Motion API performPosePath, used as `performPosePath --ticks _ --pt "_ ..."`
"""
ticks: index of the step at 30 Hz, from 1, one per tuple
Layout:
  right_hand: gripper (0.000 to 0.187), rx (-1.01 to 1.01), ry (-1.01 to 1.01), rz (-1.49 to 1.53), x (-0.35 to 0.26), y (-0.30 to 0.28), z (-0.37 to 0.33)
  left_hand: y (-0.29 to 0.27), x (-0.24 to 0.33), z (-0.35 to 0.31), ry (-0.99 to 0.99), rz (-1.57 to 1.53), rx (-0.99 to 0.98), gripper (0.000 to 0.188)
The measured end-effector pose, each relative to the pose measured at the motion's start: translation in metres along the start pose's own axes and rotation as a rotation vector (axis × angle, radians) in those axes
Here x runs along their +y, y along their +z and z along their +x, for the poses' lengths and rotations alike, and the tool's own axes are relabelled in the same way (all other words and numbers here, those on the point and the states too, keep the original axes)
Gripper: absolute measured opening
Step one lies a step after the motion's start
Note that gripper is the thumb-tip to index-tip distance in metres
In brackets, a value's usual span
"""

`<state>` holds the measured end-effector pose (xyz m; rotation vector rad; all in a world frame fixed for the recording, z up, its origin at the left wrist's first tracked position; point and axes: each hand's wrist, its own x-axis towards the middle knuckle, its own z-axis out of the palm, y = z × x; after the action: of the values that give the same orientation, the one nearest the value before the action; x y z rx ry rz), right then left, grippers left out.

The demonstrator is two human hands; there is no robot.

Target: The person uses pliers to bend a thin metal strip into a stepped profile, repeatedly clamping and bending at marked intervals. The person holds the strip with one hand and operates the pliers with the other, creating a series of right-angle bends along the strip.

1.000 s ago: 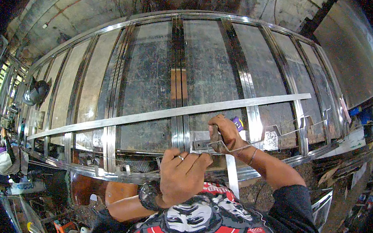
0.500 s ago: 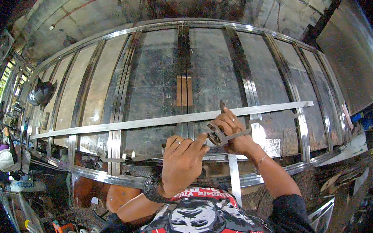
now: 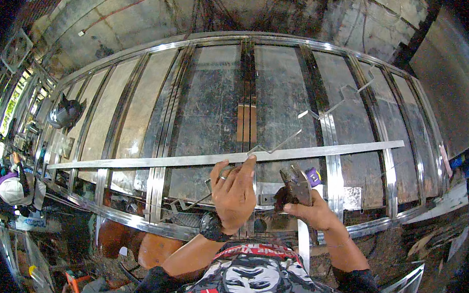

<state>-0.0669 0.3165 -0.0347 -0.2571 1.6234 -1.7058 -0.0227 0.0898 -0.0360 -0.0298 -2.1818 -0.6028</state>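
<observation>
Silvery, thin metal is running in bends past the left hand [image 3: 233, 199] that I am watching through the head camera: it is a bent strip [image 3: 285, 141], sloping up to the right beyond the fingertips and showing again below the hand on the left. The left fingers are curling around it, index fingertip pressing near a bend, just over the long flat bar [image 3: 195, 160]. Further up to the right I am seeing another bent stretch [image 3: 332, 108], though I cannot tell whether it is joining the first.

On my other side, the right hand [image 3: 317, 211] is grasping a dark slotted metal tool [image 3: 297, 187], the thumb lying along its lower end and the tool standing tilted above the near part of the metal frame [image 3: 156, 187]. A purple tape measure [image 3: 313, 177] is sitting just beside that tool, on its right.

The flat bar is crossing the frame at a slant, resting over several crosspieces, and dark panels [image 3: 210, 100] are filling the gaps between them. Toward the left end a dark helmet [image 3: 65, 114] is resting on the frame, and near it, past the edge, a pale cap [image 3: 13, 191] is showing.
</observation>
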Motion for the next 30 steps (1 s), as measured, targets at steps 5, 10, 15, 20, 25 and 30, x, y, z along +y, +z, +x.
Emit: performPosePath --ticks 5,10,15,20,25,30 --pt "0.046 0.364 -0.083 0.095 -0.029 0.023 0.002 0.014 -0.004 -0.012 0.120 0.007 0.072 0.039" --pt "0.042 0.401 -0.217 0.457 -0.031 0.017 0.032 0.019 -0.009 -0.024 0.185 -0.042 0.090 0.039" --pt "0.035 0.457 -0.206 0.525 -0.039 0.017 0.047 0.020 -0.010 -0.034 0.173 -0.085 -0.048 0.042" --pt "0.020 0.495 -0.160 0.565 -0.023 0.003 0.070 0.011 0.016 -0.029 -0.135 -0.250 -0.243 0.035" --pt "0.021 0.466 -0.207 0.609 -0.016 -0.007 0.077 -0.004 0.026 -0.007 -0.379 -0.449 -0.376 0.039" --pt "0.023 0.394 -0.244 0.629 -0.018 -0.008 0.076 0.002 -0.011 0.024 -0.560 -0.606 -0.677 0.038"
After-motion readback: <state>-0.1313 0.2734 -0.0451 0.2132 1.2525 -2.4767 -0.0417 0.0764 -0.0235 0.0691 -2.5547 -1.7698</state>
